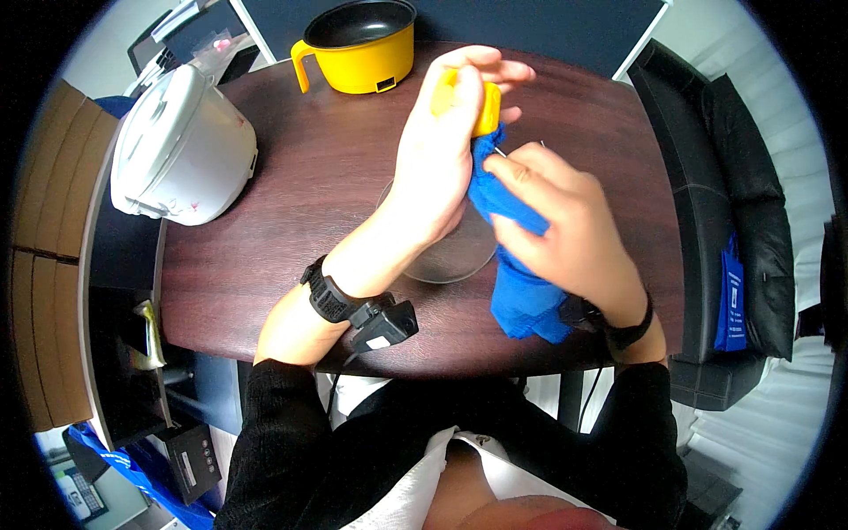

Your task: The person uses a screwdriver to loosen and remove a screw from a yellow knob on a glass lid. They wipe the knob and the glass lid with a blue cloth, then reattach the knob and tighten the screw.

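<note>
My left hand [446,146] is raised over the middle of the table, thumb and palm around a small yellow plastic piece [488,110]; its other fingers point away. A blue cloth [521,296] hangs from my right hand [565,216], which pinches it, and its upper end touches the underside of the yellow piece. A thin, shiny metal edge [501,152] shows beside my right fingertips; what it belongs to is hidden. Below my left wrist, a round clear glass rim [446,281] shows on the dark wood table [291,256], partly covered by my hand and the cloth.
A yellow pot [364,64] with a black inside and a side handle stands at the far edge. At the left is a white rice cooker [190,146]. Dark panels border the far side, and a black sofa [707,203] stands to the right.
</note>
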The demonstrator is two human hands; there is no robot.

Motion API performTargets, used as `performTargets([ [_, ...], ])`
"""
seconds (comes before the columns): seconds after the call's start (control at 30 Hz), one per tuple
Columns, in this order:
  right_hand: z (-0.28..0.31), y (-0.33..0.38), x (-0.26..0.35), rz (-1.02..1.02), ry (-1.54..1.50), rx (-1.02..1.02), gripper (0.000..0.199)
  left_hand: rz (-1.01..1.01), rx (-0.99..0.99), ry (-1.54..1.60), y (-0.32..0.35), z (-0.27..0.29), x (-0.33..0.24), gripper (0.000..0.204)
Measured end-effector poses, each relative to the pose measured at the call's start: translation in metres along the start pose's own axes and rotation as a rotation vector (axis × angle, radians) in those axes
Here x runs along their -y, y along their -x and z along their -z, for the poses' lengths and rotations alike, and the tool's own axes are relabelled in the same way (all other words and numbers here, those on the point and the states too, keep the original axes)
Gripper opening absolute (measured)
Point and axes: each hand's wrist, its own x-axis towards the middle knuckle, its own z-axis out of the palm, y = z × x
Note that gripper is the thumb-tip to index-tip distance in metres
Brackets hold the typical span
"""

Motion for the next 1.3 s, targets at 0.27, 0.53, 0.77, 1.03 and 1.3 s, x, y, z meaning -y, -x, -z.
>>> performTargets([
  [0.27, 0.044, 0.007, 0.0, -0.112, -0.251, -0.315, 0.038, 0.067, 0.082, 0.233, -0.003, 0.008, -0.004, 0.049],
  [0.53, 0.014, -0.001, 0.006, -0.073, -0.036, -0.344, 0.038, 0.034, 0.021, -0.127, 0.022, -0.024, 0.003, 0.057],
  [0.77, 0.009, -0.001, 0.008, -0.082, -0.1, -0.293, 0.04, -0.059, 0.007, -0.238, 0.027, -0.027, 0.008, 0.07],
  [1.03, 0.004, -0.002, 0.009, -0.121, -0.129, -0.217, 0.044, -0.019, -0.03, -0.236, 0.03, -0.023, 0.005, 0.077],
  [1.3, -0.003, 0.005, 0.017, -0.143, -0.174, -0.131, 0.042, -0.066, -0.202, -0.162, 0.018, -0.015, -0.004, 0.064],
])
